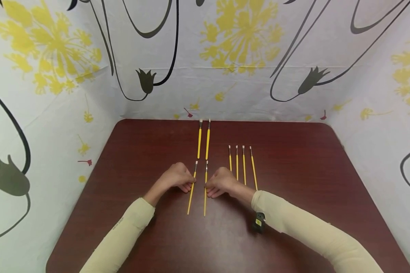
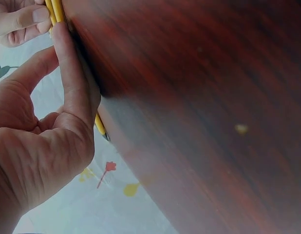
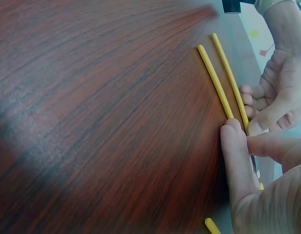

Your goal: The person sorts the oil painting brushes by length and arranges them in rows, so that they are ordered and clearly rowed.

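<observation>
In the head view my left hand (image 1: 177,177) pinches a thin paintbrush (image 1: 190,199) with a yellow handle, its bristles pointing to the far side. My right hand (image 1: 222,182) pinches a similar paintbrush (image 1: 205,204) just to the right. The two brushes lie side by side, a small gap between them, the left one slanting slightly. From the right wrist, both yellow handles (image 3: 216,80) run along the dark wood, thumb and finger of my right hand (image 3: 267,180) at one of them. In the left wrist view, my left hand (image 2: 58,117) covers much of its brush.
Beyond the hands, two thicker yellow paintbrushes (image 1: 207,144) lie side by side towards the back edge. Several thin paintbrushes (image 1: 237,163) lie in a row at right, lower ends partly behind my right forearm. The reddish-brown table (image 1: 294,163) meets a patterned white cloth (image 1: 253,98).
</observation>
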Demonstrator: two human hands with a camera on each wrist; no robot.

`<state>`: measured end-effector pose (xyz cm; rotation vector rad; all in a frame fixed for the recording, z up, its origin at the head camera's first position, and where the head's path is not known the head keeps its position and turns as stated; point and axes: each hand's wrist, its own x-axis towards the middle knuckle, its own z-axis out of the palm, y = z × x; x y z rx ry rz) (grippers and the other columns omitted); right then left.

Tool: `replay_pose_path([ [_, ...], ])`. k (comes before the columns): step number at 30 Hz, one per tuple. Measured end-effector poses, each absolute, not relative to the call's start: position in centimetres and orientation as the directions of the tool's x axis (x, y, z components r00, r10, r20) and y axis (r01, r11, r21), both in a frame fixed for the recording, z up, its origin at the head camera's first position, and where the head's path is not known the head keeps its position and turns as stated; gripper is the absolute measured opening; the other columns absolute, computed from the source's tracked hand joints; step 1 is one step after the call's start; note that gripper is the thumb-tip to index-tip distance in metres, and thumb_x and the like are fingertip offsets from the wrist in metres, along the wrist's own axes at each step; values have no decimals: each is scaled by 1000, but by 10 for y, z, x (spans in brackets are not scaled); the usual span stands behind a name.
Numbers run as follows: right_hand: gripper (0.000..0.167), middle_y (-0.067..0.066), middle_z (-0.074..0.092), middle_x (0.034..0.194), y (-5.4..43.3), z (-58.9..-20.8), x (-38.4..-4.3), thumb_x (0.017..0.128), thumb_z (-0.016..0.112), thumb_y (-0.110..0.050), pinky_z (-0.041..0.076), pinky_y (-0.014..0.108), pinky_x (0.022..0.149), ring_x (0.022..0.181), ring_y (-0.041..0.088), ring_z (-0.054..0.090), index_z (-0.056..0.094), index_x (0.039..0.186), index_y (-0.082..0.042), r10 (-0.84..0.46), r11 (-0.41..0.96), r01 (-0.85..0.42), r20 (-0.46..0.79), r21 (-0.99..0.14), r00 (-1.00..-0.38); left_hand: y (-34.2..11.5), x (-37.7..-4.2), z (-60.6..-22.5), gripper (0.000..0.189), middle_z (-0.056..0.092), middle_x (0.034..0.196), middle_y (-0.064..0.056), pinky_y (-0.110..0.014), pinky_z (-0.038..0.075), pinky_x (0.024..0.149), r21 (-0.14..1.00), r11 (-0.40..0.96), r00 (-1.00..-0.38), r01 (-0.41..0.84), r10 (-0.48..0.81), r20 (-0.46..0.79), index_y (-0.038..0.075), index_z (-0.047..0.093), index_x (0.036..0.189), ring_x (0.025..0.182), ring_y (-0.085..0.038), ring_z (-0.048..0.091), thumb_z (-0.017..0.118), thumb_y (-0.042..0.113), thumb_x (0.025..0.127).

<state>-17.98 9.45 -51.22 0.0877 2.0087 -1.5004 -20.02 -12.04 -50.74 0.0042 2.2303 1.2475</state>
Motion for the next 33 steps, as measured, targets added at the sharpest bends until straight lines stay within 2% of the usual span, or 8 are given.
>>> replay_pose_path([
  [15,12,16,77,76,98,-516,-180,92,73,-2,69,37,66,64,20,78,73,94,10,-328,327,402,-502,-855,-801,-122,-203,-509,17,74,69,-12,-36,68,60,796,548,-818,-257,314,-481,-5,75,87,58,-18,73,74,10,96],
  [25,18,19,78,80,101,-518,-176,94,77,-12,69,36,66,65,21,79,75,93,6,-314,310,407,-496,-859,-809,-126,-204,-504,37,72,73,-12,-36,67,60,773,591,-805,-230,331,-493,-3,72,90,58,-18,73,69,32,102],
  [33,25,22,78,88,108,-521,-172,99,74,-17,69,38,71,72,24,80,73,102,8,-334,283,350,-434,-893,-837,-131,-208,-498,47,73,75,-14,-37,68,62,760,622,-853,-190,279,-442,-1,73,85,61,-21,74,66,41,105],
])
